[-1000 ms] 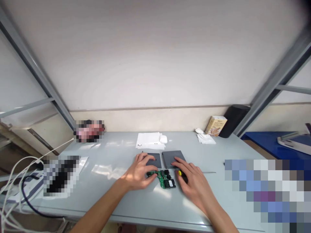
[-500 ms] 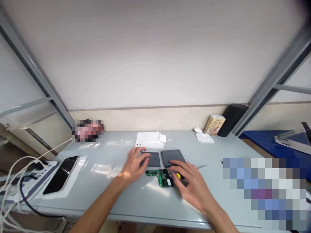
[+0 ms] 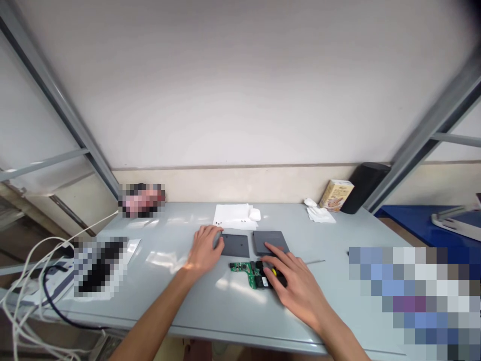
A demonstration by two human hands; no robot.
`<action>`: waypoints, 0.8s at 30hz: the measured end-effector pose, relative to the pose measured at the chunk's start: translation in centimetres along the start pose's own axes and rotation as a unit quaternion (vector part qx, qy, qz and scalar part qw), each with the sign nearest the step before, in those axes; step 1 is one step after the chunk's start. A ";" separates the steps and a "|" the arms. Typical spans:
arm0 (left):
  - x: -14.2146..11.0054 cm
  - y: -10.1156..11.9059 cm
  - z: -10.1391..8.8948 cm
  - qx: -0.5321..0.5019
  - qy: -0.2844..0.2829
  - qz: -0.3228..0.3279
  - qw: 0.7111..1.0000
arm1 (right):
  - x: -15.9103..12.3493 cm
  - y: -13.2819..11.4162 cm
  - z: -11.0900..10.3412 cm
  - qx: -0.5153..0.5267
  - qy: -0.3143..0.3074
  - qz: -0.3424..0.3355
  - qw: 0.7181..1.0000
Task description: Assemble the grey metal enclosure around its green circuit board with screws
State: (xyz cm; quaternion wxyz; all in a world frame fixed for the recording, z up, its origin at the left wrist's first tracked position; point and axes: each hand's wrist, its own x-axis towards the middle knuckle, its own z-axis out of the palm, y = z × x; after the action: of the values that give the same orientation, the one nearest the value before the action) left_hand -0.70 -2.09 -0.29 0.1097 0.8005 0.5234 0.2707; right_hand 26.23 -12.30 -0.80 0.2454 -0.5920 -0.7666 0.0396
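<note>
My left hand is at the left edge of a flat dark grey cover plate, its curled fingers and thumb closed on that edge. My right hand holds a screwdriver with a yellow-ended handle under the palm; the thin shaft sticks out to the right. Its thumb and a fingertip reach the black parts of a green circuit board, while the index finger rests on a grey box-shaped case. The board lies in front of the plate and case, partly hidden by the right hand.
White paper with several tiny dark screws lies behind the plate, a small white case on it. Crumpled tissue, a carton and a black cylinder stand back right. Cables hang at the left.
My left hand has let go of the circuit board and moved up and left to the plate's edge. My right hand has shifted left over the board's right end, carrying the screwdriver.
</note>
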 end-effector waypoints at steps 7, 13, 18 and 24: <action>0.1 -0.4 0.0 -0.005 0.012 -0.005 1.000 | -0.1 -0.3 -0.4 0.015 -0.004 -0.020 1.000; 0.1 -0.5 0.2 -0.019 0.014 0.008 1.000 | -0.2 -0.7 -1.0 0.037 -0.047 -0.060 0.996; 0.0 -0.6 0.2 -0.028 0.017 0.025 0.999 | -0.3 -0.7 -1.0 0.046 -0.086 -0.071 0.993; 0.1 -0.9 0.5 -0.042 0.024 0.023 0.999 | -0.5 -0.9 -1.1 0.061 -0.064 -0.099 0.991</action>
State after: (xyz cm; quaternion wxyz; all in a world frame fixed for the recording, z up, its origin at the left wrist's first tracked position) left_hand -1.07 -1.57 -1.10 0.1245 0.8002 0.4954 0.3141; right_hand 25.97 -13.27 0.27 0.2338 -0.4935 -0.8318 0.0995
